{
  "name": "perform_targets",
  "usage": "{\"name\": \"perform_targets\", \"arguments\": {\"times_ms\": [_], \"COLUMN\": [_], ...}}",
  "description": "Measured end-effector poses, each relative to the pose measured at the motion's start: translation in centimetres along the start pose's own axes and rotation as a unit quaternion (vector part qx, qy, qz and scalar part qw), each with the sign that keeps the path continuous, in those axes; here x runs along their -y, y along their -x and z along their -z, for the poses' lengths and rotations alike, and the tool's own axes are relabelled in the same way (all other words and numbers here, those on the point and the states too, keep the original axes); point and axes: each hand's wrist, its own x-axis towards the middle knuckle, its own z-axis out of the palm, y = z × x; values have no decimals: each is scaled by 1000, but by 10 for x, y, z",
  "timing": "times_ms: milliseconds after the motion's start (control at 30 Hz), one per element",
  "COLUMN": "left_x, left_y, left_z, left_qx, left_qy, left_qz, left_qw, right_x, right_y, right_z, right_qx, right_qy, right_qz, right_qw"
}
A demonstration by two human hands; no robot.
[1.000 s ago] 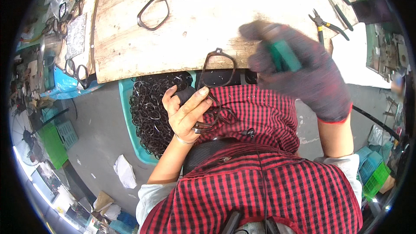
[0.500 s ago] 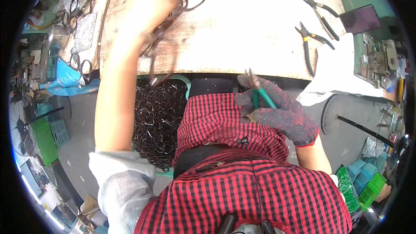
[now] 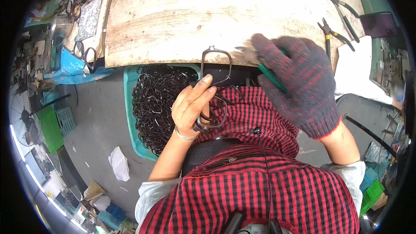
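Note:
My bare left hand is closed round a dark eyeglass frame, held upright over my lap just off the table's front edge. One rim stands above the fingers, and further rims show below them. My right hand, in a dark knitted glove, is closed on green-handled pliers. Their jaws are blurred and point left toward the upper rim, apart from it as far as I can see. Left of my lap, a teal bin holds a tangled heap of dark, thin frame-like pieces.
Two more pairs of pliers lie at the right of the wooden table. Beyond them is a dark flat panel; a white sheet hangs over the right corner. Loose eyeglass frames and blue plastic lie at the left edge.
My left hand has come back from the far left of the table to my lap, with eyeglass frames in it. My right hand has risen with the pliers to the table's front edge.

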Motion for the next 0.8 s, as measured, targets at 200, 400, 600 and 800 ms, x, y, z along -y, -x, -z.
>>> {"name": "perform_targets", "arguments": {"times_ms": [200, 400, 600, 800], "left_x": [10, 13, 15, 9], "left_y": [-6, 5, 7, -2], "left_z": [4, 3, -4, -4], "left_qx": [3, 19, -8, -26], "left_qy": [15, 12, 33, 44], "left_qz": [-17, 3, -6, -6], "left_qw": [1000, 1000, 999, 999], "right_x": [-9, -32, -45, -1], "right_y": [-43, -61, -72, -41], "right_z": [-20, -34, -34, -28], "right_qx": [11, 14, 2, -21], "right_qy": [76, 91, 108, 150], "right_qz": [101, 202, 270, 152], "right_qw": [992, 975, 957, 977]}}
